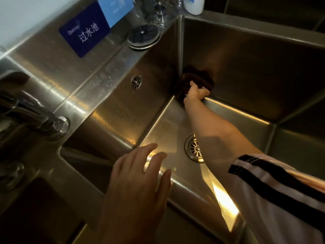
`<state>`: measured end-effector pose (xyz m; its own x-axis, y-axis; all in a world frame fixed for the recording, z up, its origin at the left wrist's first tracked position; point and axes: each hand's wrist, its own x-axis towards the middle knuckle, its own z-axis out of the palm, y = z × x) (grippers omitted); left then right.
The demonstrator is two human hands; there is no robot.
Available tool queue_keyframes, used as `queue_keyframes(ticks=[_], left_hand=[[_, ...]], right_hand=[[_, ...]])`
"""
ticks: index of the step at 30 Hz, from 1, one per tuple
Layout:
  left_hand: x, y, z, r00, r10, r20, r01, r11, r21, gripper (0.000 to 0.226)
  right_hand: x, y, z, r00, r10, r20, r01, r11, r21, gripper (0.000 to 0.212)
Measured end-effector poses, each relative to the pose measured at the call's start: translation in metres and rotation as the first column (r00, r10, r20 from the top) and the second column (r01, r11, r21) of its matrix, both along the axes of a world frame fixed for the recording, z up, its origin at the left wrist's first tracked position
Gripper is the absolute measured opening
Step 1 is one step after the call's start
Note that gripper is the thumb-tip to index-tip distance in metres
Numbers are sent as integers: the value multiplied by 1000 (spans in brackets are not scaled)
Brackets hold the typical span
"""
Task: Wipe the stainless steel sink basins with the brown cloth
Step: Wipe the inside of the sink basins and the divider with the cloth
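A deep stainless steel sink basin [249, 55] fills the middle and right of the head view. My right hand [197, 93] reaches down into its far bottom corner and presses the bunched brown cloth [195, 80] against the wall there. Fingers wrap the cloth's lower edge, and the cloth is dark and partly in shadow. My left hand [139, 180] hovers over the basin's near left edge, fingers spread, holding nothing. The round drain strainer [194, 147] in the basin floor is half hidden by my right forearm.
An overflow grille [136, 81] sits in the left wall. A round drain stopper [143, 36] lies on the back ledge beside glassware [159, 11] and a white bottle [193, 5]. A tap [35, 117] stands at the left. Blue signs [84, 32] hang on the backsplash.
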<state>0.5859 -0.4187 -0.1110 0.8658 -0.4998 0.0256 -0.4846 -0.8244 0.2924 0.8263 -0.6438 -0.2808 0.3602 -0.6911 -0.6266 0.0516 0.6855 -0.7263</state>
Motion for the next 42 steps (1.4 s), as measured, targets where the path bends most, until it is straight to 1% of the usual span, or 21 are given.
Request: queue_keyframes(ticks=[4,6,9,11,15,18,20,23,28,33,36,39,42], left_hand=[[-2,1,4,998,-1,-63,0,1000,-10,42],[-4,1,6,997,-4,-82,3,1000,-15,39],[-6,0,8,992,16,-122,-18,1000,-16,28],[-8,1,8,990,18,-142,-18,1000,-5,28],[-10,1,11,990,10,-140,-7,1000,18,28],[-11,1,11,990,20,-140,-16,999,29,27],[-11,1,10,989,20,-144,-15,999,36,28],[-9,2,8,990,26,-135,-22,999,32,28],[-9,3,8,988,25,-154,-19,999,35,31],[-7,1,9,986,48,-162,-43,998,34,30],[-6,1,6,986,55,-159,-48,998,49,35],[-5,1,5,985,63,-159,-57,998,41,38],[-4,1,5,988,49,-144,-46,999,28,41]], right_hand=[[-6,-4,25,1000,19,19,-19,1000,-19,52],[-8,-6,48,999,10,42,-9,999,-40,51],[-13,-9,88,995,22,95,-14,997,-82,50],[-16,-12,115,991,18,134,-5,995,-99,49],[-20,-16,160,981,3,194,14,996,-87,48],[-22,-18,169,975,-10,221,22,998,-55,50],[-23,-18,164,976,-9,218,25,997,-69,49],[-20,-15,145,986,-21,164,40,992,-116,45],[-21,-14,95,996,-5,94,15,994,-105,46],[-29,-18,38,998,-12,-61,6,995,-100,48],[-36,-24,12,994,-5,-106,-4,996,-93,51],[-39,-28,0,994,11,-113,-21,996,-91,53],[-38,-29,12,994,-31,-105,24,997,-73,53]])
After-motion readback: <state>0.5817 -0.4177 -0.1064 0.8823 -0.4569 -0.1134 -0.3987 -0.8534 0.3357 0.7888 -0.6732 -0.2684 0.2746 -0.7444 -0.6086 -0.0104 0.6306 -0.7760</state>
